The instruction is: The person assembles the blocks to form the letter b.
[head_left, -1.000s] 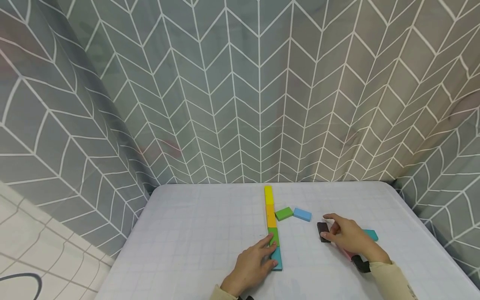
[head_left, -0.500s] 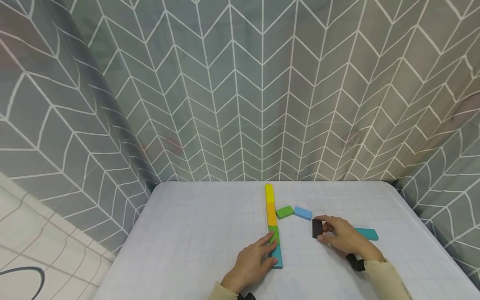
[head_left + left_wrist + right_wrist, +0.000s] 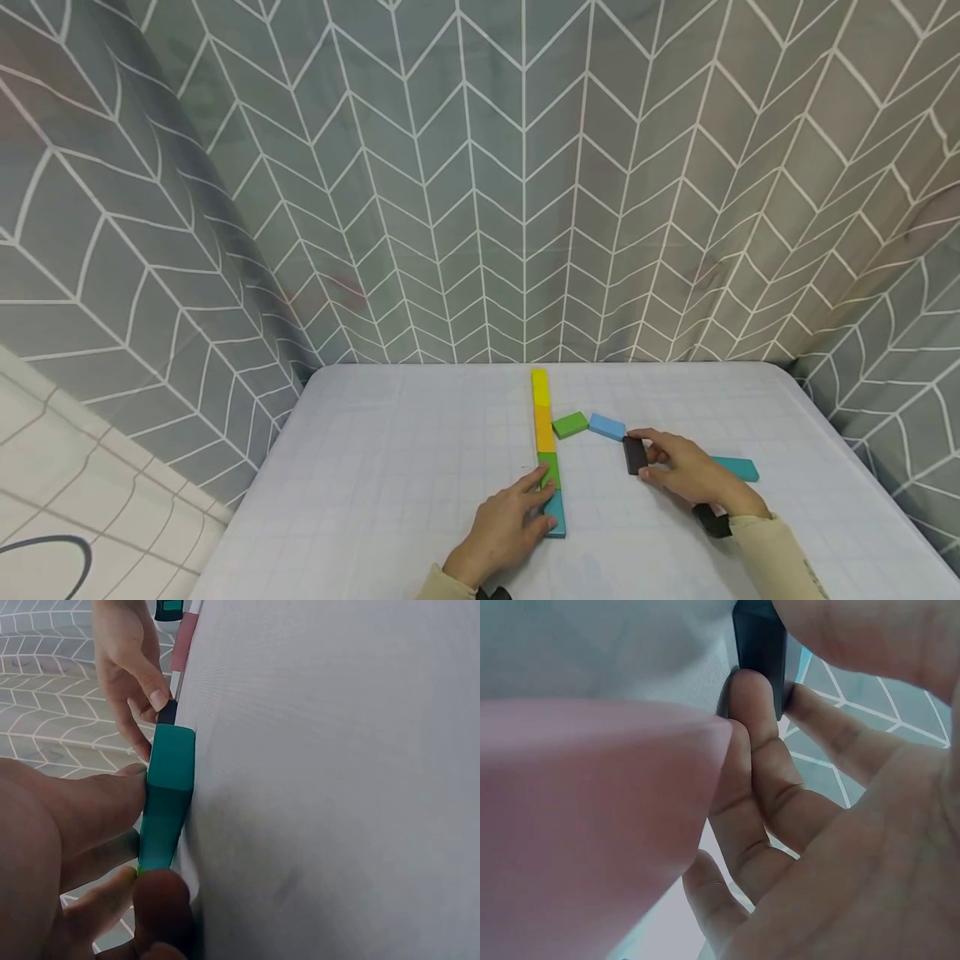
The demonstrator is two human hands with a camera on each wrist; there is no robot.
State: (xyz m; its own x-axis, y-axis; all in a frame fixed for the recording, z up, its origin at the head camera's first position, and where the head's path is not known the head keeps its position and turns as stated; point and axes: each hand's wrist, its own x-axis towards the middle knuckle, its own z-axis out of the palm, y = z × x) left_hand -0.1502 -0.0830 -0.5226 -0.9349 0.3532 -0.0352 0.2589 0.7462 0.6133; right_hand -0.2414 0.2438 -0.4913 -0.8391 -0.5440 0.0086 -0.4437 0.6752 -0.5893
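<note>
In the head view, my left hand [image 3: 501, 528] rests on the near end of a straight row of blocks. Its fingertips touch a green block [image 3: 550, 460], and its thumb lies at the teal block [image 3: 169, 791], which is nearest in the left wrist view. Farther along the row are an orange block [image 3: 544, 429] and a yellow block [image 3: 541, 387]. My right hand [image 3: 684, 470] pinches a black block [image 3: 634, 457] between thumb and fingers. The black block's far end is at the right end of a light blue block [image 3: 607, 427], which meets a slanted green block [image 3: 571, 425].
A second teal block [image 3: 738, 469] lies beyond my right wrist. Close to the right wrist camera is a pink block [image 3: 592, 825], mostly hidden by the arm in the head view. A patterned grey curtain [image 3: 480, 208] hangs behind the white-covered table [image 3: 390, 450].
My right hand has taken the black block and moved it left and slightly away, up to the light blue block. It has turned slightly. My left hand stays on the row.
</note>
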